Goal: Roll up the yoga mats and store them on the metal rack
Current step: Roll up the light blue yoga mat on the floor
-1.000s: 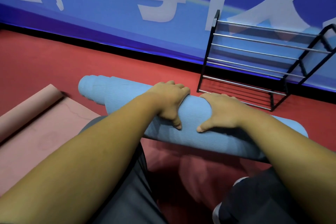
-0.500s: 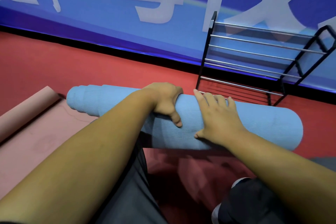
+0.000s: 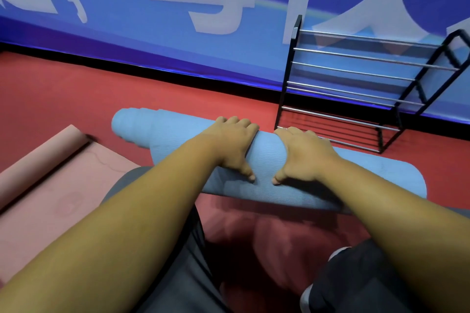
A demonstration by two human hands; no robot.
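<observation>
Left hand (image 3: 232,146), right hand (image 3: 304,154) side by side, both clamped over rolled blue yoga mat (image 3: 162,129). Metal rack (image 3: 356,89) at 1 o'clock. Risk: ungripped ends sag on lifting, roll loosens.

Right hand (image 3: 304,154) newly curled over blue mat (image 3: 162,129)

The blue mat (image 3: 267,160) I'm holding looks like matt foam with a fine ripply texture. The pink mat (image 3: 50,198) at 9 o'clock is smoother, also matt, with faint marks. The rack (image 3: 356,93) at 2 o'clock has shiny metal rods on a black frame. The red floor (image 3: 178,99) is dull, and the wall banner (image 3: 152,40) has a soft sheen.
</observation>
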